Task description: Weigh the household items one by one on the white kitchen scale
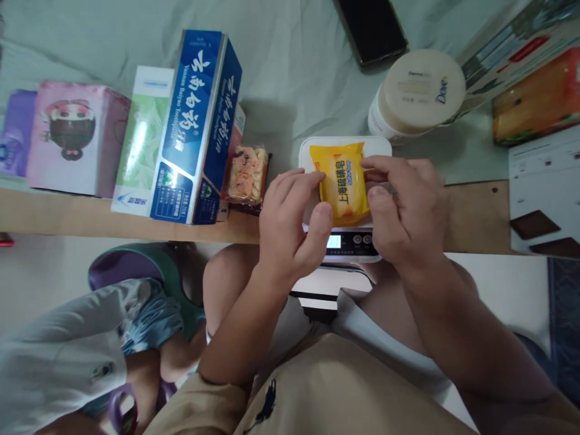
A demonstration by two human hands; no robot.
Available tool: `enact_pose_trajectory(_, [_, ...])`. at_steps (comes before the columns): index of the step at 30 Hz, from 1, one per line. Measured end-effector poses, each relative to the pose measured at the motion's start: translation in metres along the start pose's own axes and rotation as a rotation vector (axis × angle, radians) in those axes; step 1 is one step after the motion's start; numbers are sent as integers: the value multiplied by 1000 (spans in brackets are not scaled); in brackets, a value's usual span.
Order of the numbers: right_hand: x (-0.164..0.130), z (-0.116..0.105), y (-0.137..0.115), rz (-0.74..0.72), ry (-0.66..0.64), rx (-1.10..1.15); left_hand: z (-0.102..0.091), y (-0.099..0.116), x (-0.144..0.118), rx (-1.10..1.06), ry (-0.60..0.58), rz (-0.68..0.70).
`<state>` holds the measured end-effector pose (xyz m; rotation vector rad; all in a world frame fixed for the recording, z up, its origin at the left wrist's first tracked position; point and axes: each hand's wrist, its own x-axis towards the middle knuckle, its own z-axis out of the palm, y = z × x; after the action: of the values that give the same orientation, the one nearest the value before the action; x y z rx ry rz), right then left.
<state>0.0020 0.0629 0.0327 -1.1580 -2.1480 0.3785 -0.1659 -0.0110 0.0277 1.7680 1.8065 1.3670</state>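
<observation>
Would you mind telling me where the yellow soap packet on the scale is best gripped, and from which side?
Probably by its two long side edges, from above. The yellow soap packet lies flat on the white scale, so its underside is out of reach, while both sides stand free. The left hand and right hand already pinch it there with fingertips.

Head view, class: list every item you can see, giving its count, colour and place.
soap packet: 1, yellow, on the scale, both hands on it
scale: 1, white, on the wooden edge
toothpaste box: 1, blue, left
green box: 1, beside it
pink box: 1, far left
snack packet: 1, orange-white, centre
Dove jar: 1, cream, upper right
phone: 1, black, top
left hand: 1
right hand: 1
</observation>
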Motion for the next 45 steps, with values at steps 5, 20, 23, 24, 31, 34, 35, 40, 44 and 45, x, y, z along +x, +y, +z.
enact_pose_trajectory(5, [-2, 11, -22, -96, -41, -17, -4, -1, -5, -57, 43, -82])
enact_pose_trajectory(20, [2, 36, -67, -143, -333, -101, -40, 15, -7, -52, 141, -144])
enact_pose_trajectory(23, [3, 36, -70, -118, -375, -116, -42, 16, -6, 18, 123, -180])
enact_pose_trajectory(24, [4, 35, -70, -105, -383, -114, -42, 16, -5, 40, 104, -192])
enact_pose_trajectory(31, [7, 27, -63, -22, -401, -101, -43, 21, -3, 140, -131, -236])
enact_pose_trajectory(34, [6, 25, -59, -13, -398, -120, -36, 24, -3, 245, -193, -279])
enact_pose_trajectory(35, [5, 24, -58, -10, -394, -109, -33, 25, -3, 290, -186, -305])
enact_pose_trajectory(40, [3, 24, -55, -15, -346, -81, -29, 25, -2, 318, -79, -332])
enact_pose_trajectory(44, [3, 23, -57, -77, -327, -183, -38, 22, -1, 207, 71, -280])
enact_pose_trajectory(45, [3, 23, -59, -96, -351, -204, -41, 20, -1, 170, 112, -260])
